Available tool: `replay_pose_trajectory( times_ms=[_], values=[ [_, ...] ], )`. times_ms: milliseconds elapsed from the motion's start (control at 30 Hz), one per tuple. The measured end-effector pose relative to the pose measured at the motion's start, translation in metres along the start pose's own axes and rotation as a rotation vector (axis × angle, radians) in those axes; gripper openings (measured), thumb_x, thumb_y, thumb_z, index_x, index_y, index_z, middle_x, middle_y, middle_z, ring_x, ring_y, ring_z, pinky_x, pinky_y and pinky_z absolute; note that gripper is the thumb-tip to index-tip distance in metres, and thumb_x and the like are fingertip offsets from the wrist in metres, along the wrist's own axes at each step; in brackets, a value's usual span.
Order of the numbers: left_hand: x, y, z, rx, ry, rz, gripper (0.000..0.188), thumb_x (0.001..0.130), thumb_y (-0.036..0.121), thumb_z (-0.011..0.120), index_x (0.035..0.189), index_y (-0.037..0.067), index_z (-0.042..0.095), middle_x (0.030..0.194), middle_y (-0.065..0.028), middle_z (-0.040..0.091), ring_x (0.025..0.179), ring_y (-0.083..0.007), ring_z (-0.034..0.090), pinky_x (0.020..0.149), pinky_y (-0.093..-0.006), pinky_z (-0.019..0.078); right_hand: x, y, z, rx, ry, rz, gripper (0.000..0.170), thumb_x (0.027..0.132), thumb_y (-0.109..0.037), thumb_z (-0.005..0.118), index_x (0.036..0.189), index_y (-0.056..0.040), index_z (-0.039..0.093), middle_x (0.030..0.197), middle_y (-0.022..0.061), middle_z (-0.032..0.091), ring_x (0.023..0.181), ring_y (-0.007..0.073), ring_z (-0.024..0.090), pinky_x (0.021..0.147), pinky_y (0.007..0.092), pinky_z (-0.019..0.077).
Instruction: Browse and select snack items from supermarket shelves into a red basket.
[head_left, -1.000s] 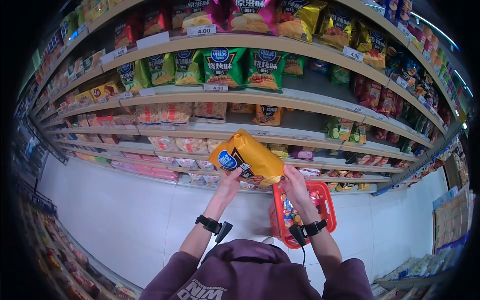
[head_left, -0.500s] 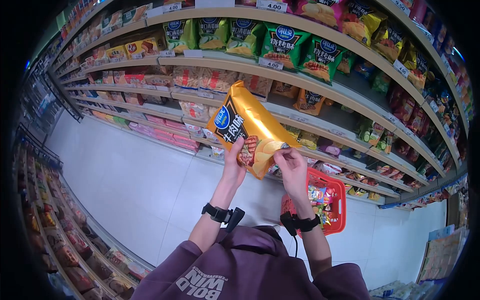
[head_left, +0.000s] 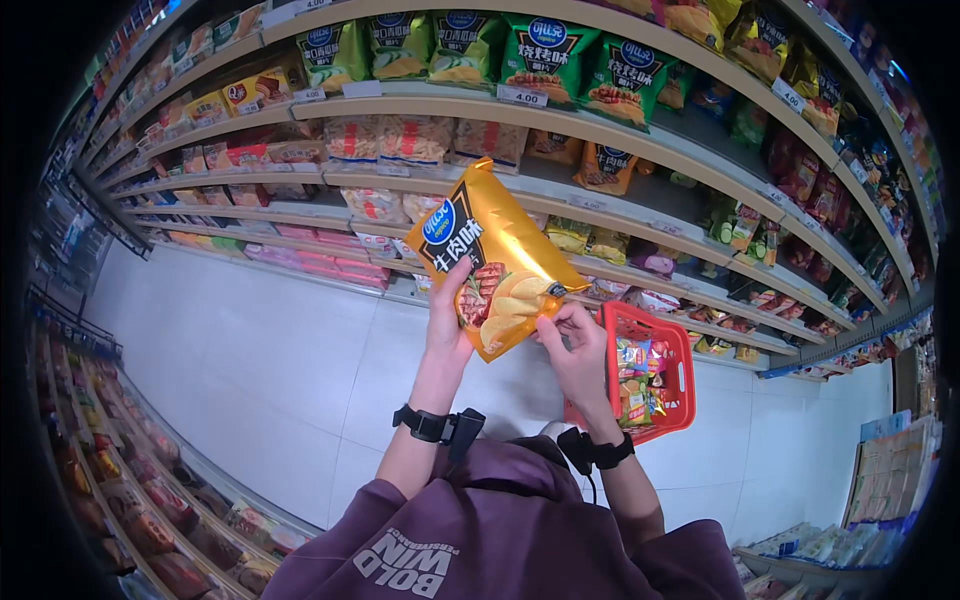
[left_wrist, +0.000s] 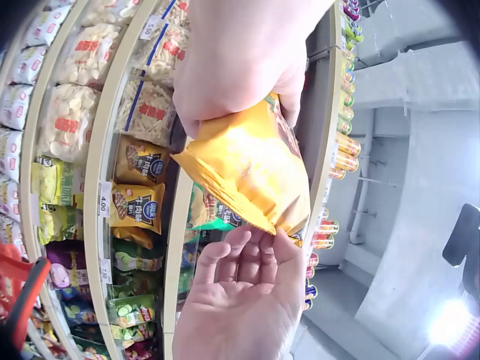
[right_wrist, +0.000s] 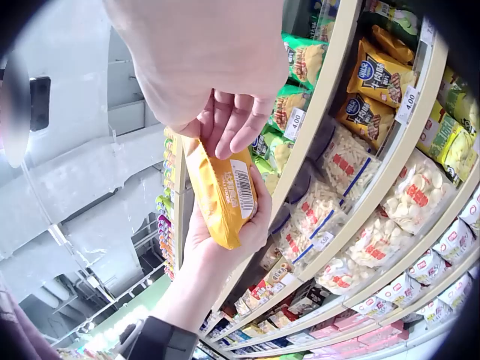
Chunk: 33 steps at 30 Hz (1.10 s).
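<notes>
A shiny yellow bag of potato chips is held tilted in front of the chest, its printed front facing the head camera. My left hand grips its lower left side, thumb on the front and fingers behind. With thumb and fingertips, my right hand pinches the bag's lower right corner. The right wrist view shows a barcode on the back of the bag. In the left wrist view the right hand is seen palm-side, its fingertips at the bag's edge.
Curved store shelves of snacks stand ahead, with green chip bags and another yellow chip bag. On the floor at the right sits a red shopping basket with several packets. A second snack shelf runs along the left.
The bag has turned from partly sideways to show its front more fully, and both hands shifted with it. The head view has swung, moving the shelves and basket within it.
</notes>
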<state>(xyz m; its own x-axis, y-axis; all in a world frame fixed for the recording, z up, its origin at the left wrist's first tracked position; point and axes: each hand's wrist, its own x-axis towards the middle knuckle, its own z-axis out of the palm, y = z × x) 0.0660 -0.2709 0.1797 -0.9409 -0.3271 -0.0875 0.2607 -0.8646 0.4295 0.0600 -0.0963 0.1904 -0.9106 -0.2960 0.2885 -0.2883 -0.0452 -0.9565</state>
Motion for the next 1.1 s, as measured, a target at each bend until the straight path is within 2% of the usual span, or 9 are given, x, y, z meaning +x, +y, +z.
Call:
replay_pose_trajectory(
  times_ms=[67,167,300,433,533,633,667,733,1100],
  values=[
    [-0.004,0.0,0.003,0.069,0.024,0.042,0.037,0.089,0.009,0.064,0.123,0.005,0.05,0.113,-0.0062,0.062,0.099,-0.0183,0.065,0.084,-0.0334,0.0561,-0.005,0.003,-0.004,0.0,0.001,0.021,0.012,0.089,-0.005,0.065,0.091,0.0039,0.057,0.08,0.0045,0.063,0.074,0.0101,0.065,0.071,0.0241,0.0523],
    [-0.009,0.005,0.004,0.192,-0.01,0.088,0.037,0.09,0.014,0.063,0.124,0.005,0.05,0.113,-0.0062,0.063,0.101,-0.018,0.064,0.087,-0.0342,0.0547,-0.001,-0.011,-0.004,0.101,0.077,0.011,0.012,0.091,-0.005,0.063,0.096,0.0043,0.057,0.082,0.0054,0.064,0.074,0.01,0.065,0.07,0.0241,0.0521],
    [-0.014,0.006,0.006,0.252,0.013,0.152,0.038,0.089,0.01,0.064,0.123,0.004,0.05,0.113,-0.0058,0.062,0.101,-0.0174,0.064,0.087,-0.0333,0.055,0.004,-0.011,-0.012,-0.074,0.055,-0.024,0.014,0.093,-0.008,0.061,0.099,0.0053,0.059,0.079,0.0071,0.066,0.072,0.01,0.065,0.067,0.0234,0.0519],
    [-0.021,0.008,0.014,0.212,0.052,0.175,0.039,0.085,0.002,0.066,0.121,0.003,0.05,0.11,-0.0069,0.062,0.096,-0.0177,0.065,0.082,-0.0322,0.0564,0.003,-0.014,-0.011,-0.223,0.056,-0.05,0.012,0.094,-0.007,0.057,0.092,0.005,0.057,0.077,0.007,0.067,0.071,0.0106,0.066,0.066,0.0244,0.0527],
    [-0.023,0.01,0.016,0.197,0.074,0.201,0.036,0.085,0.003,0.066,0.118,0.002,0.051,0.107,-0.0073,0.063,0.094,-0.0177,0.066,0.081,-0.0321,0.0566,0.001,-0.011,-0.008,-0.079,0.045,-0.026,0.012,0.096,-0.007,0.055,0.09,0.0036,0.055,0.078,0.0073,0.066,0.071,0.0111,0.065,0.064,0.0244,0.0519],
    [-0.019,0.012,0.003,0.137,0.07,0.132,0.034,0.087,0.005,0.065,0.118,0.002,0.052,0.107,-0.0076,0.063,0.094,-0.0176,0.066,0.081,-0.0322,0.0567,-0.004,-0.004,-0.001,0.201,0.028,0.028,0.011,0.097,-0.008,0.053,0.092,0.0023,0.054,0.081,0.0073,0.065,0.074,0.011,0.063,0.064,0.024,0.0502],
    [-0.017,0.01,-0.004,0.181,0.042,0.135,0.036,0.091,0.014,0.061,0.124,0.004,0.05,0.113,-0.0068,0.063,0.099,-0.0177,0.065,0.085,-0.0341,0.0557,-0.005,-0.004,0.001,0.255,0.029,0.043,0.011,0.097,-0.008,0.053,0.093,0.002,0.054,0.082,0.0072,0.064,0.075,0.011,0.063,0.065,0.0239,0.0496],
    [-0.021,0.011,0.004,0.156,0.049,0.135,0.034,0.089,0.009,0.064,0.12,0.003,0.051,0.108,-0.0075,0.063,0.095,-0.0173,0.066,0.081,-0.0321,0.0565,-0.008,-0.005,0.004,0.363,0.029,0.068,0.012,0.098,-0.01,0.052,0.094,0.0014,0.053,0.085,0.007,0.064,0.077,0.0108,0.062,0.065,0.0236,0.0484],
    [-0.024,0.012,0.013,0.328,0.022,0.195,0.04,0.083,0.001,0.069,0.118,0.003,0.051,0.106,-0.0064,0.063,0.091,-0.0148,0.065,0.079,-0.0292,0.0561,-0.008,-0.004,-0.023,0.157,0.022,0.081,0.014,0.097,-0.011,0.053,0.101,0.0026,0.055,0.087,0.0075,0.065,0.077,0.0109,0.063,0.063,0.0226,0.0469]
  ],
)
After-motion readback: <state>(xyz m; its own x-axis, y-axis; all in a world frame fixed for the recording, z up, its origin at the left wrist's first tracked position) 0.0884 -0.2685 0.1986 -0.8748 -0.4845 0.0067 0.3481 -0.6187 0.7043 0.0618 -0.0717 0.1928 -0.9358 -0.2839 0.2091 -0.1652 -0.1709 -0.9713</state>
